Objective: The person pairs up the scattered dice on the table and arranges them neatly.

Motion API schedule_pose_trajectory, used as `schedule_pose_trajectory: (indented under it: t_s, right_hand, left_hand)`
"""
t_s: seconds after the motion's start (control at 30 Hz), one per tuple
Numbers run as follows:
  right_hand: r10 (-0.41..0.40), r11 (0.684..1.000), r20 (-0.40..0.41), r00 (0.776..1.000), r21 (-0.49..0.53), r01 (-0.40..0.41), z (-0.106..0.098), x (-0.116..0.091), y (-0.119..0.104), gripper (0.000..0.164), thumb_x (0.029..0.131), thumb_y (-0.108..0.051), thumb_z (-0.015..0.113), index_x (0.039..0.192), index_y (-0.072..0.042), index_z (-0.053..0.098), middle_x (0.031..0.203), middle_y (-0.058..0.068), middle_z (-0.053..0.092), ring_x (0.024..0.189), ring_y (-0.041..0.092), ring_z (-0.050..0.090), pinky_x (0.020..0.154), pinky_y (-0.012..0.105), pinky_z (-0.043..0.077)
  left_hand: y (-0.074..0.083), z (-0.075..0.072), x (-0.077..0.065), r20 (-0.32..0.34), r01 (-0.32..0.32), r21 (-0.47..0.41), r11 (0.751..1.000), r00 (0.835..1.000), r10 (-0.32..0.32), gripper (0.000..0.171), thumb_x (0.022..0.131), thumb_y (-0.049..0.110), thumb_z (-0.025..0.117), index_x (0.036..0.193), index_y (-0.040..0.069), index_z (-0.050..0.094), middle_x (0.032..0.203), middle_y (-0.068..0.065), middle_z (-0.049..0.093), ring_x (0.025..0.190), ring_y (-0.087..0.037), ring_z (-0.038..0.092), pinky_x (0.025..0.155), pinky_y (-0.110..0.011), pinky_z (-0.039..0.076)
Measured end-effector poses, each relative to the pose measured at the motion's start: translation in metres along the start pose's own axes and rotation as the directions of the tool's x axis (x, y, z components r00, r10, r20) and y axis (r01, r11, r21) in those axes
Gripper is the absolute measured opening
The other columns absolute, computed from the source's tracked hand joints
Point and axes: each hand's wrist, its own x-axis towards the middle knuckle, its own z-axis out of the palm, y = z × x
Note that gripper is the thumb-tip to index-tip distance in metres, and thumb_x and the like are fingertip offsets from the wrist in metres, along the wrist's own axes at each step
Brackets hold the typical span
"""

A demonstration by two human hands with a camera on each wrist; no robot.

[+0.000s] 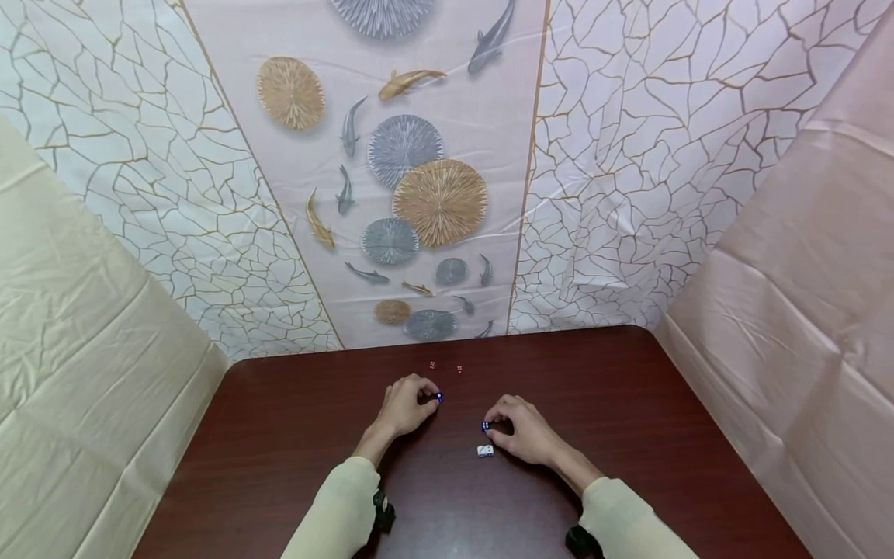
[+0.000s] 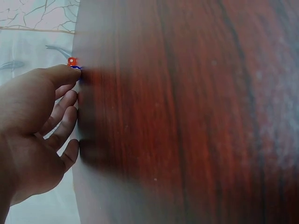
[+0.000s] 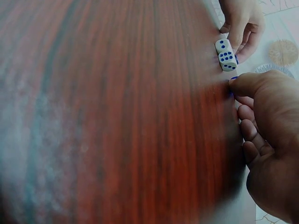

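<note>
Thumb and forefinger of my left hand [image 1: 405, 405] pinch a blue die [image 1: 439, 397] at the tabletop, left of centre. My right hand [image 1: 525, 432] pinches a second blue die [image 1: 485, 426] with white pips, a little nearer to me and to the right. In the wrist views, thumbs cover most of both blue dice. Just in front of the right fingertips lie two white dice [image 1: 485, 450], side by side; the right wrist view shows a white die [image 3: 227, 61] with blue pips. Beyond the left hand are a red die [image 1: 432, 365] and another red die [image 1: 459, 369], spaced apart.
The dark reddish wooden table [image 1: 279, 466] has rounded far corners. A patterned cloth [image 1: 594, 194] with fish and round motifs hangs behind it. Plain beige cloths [image 1: 84, 334] flank both sides. Dark wrist devices [image 1: 382, 511] sit at the sleeves.
</note>
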Motion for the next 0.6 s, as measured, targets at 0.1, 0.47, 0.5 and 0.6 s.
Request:
schedule_pose_trajectory:
  t_s: [0.1,0.47,0.5,0.6]
  right_hand:
    - [-0.003,1.0,-0.001,1.0,0.0,0.003,0.0,0.0,0.0,0.012,0.098,-0.012,0.087,0.108,-0.015,0.081,0.104,-0.004,0.071,0.099,0.014,0.063,0.089,0.031,0.052]
    - [0.002,1.0,0.01,1.0,0.001,-0.002,0.0,-0.001,0.0,0.012,0.099,-0.013,0.086,0.109,-0.014,0.081,0.105,-0.004,0.071,0.099,0.014,0.063,0.088,0.03,0.053]
    - [0.002,1.0,0.009,1.0,0.0,-0.002,0.0,-0.001,0.0,0.012,0.099,-0.013,0.087,0.109,-0.014,0.081,0.104,-0.004,0.071,0.099,0.014,0.063,0.088,0.031,0.053]
    - [-0.003,1.0,0.005,1.0,-0.005,0.003,0.0,0.0,0.0,0.011,0.098,-0.013,0.087,0.108,-0.014,0.081,0.104,-0.004,0.071,0.099,0.014,0.063,0.088,0.031,0.053]
  left_hand:
    - [0.012,-0.008,-0.002,0.015,0.028,-0.009,1.0,0.999,-0.028,0.011,0.098,0.029,0.085,0.106,0.022,0.085,0.1,0.002,0.075,0.092,-0.017,0.067,0.084,-0.045,0.044]
    - [0.055,-0.027,-0.009,0.071,0.086,0.047,0.995,0.994,-0.089,0.01,0.096,0.018,0.087,0.105,0.014,0.084,0.099,-0.001,0.077,0.095,-0.022,0.07,0.09,-0.049,0.05]
    - [0.057,-0.027,-0.01,0.075,0.094,0.053,0.994,0.992,-0.098,0.01,0.097,0.018,0.087,0.106,0.014,0.084,0.1,-0.001,0.077,0.095,-0.022,0.07,0.091,-0.049,0.05]
    - [0.06,-0.025,-0.011,0.08,0.088,0.064,0.994,0.992,-0.093,0.009,0.097,0.018,0.087,0.105,0.014,0.084,0.099,0.0,0.077,0.094,-0.021,0.071,0.091,-0.047,0.051]
